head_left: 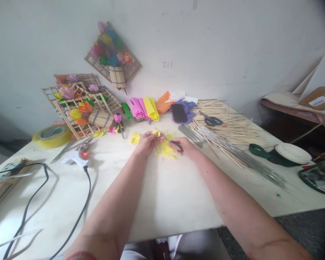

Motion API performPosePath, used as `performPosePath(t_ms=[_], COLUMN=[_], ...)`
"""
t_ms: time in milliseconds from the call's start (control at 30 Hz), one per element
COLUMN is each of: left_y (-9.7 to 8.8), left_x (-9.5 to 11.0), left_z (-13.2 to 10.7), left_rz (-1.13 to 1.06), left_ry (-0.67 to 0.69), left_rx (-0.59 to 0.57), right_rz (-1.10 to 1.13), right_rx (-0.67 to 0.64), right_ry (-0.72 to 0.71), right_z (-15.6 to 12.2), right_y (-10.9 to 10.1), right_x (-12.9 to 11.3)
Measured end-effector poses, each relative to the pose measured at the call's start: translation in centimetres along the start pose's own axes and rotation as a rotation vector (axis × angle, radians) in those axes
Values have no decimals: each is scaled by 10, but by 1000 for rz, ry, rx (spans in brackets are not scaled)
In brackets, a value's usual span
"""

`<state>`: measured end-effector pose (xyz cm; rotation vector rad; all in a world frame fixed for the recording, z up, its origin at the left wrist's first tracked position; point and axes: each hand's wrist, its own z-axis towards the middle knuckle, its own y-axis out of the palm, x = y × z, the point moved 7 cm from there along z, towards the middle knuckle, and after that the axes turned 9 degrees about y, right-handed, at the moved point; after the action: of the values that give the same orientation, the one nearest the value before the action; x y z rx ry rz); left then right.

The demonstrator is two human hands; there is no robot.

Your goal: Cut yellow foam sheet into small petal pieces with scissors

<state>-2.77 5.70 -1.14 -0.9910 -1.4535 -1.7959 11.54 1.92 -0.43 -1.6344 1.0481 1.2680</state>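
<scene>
Between the fingers of my left hand (147, 143) is a small piece of yellow crepe paper (156, 133). My right hand (184, 147) is closed around the dark handles of a pair of scissors (176, 145). The scissor blades point up and left, with their tips beside the yellow piece. Under and between my hands lies a scatter of yellow paper scraps (166, 151). A few cut yellow pieces (134, 138) rest on the table just left of my left hand.
Rolls of coloured crepe paper (139, 108), a phone (179, 113) and bamboo sticks (233, 121) line the back. Metal wires (241, 157) and green tape (261, 150) lie right. Left are flower-decorated lattices (82, 108), yellow tape (52, 136), a white corded glue gun (75, 157) and a power strip (8, 177).
</scene>
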Motion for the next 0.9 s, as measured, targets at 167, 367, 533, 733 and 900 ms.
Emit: performPosePath(t_ms=[167,367,533,733,900], left_y=[0,2,-1,-2,-2], left_x=[3,2,0,2,2], left_z=[0,0,4,4,3], left_rz=[-22,0,-37,-57,-47], left_ry=[23,25,85,92,65], left_rx=[41,56,52,50,30], right_rz=[1,13,6,5,3], right_rx=[-10,-2,15,13,2], right_ry=[13,9,10,36,26], right_z=[2,5,5,6,5], right_y=[0,-2,-2,-2,-2], right_x=[2,5,7,11,9])
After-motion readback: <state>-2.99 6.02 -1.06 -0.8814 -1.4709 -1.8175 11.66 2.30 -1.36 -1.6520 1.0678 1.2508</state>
